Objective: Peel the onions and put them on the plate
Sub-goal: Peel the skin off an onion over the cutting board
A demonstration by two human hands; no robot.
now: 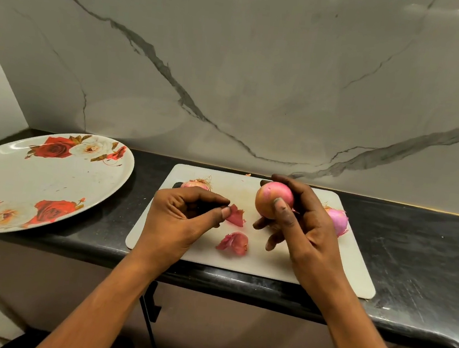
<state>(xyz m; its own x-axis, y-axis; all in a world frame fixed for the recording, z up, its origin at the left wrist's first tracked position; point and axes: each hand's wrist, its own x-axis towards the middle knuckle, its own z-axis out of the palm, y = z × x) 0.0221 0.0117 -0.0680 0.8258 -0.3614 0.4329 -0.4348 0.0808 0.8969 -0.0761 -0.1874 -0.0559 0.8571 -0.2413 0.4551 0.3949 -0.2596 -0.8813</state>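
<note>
The right hand (pixel 302 226) is gripping a pink onion (pixel 270 197) above the white cutting board (pixel 326 272), while the left hand (pixel 183 214) is pinching a strip of red skin (pixel 236 216) just left of it. A loose peel (pixel 233 242) is lying nearer on the board, and the rose-patterned plate (pixel 48 180) is sitting well left.

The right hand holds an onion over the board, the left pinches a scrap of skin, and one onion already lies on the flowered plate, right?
Not quite: the head view shows no onion on the flowered plate. The right hand does hold an onion over the board, and the left hand pinches a scrap of skin.
</note>
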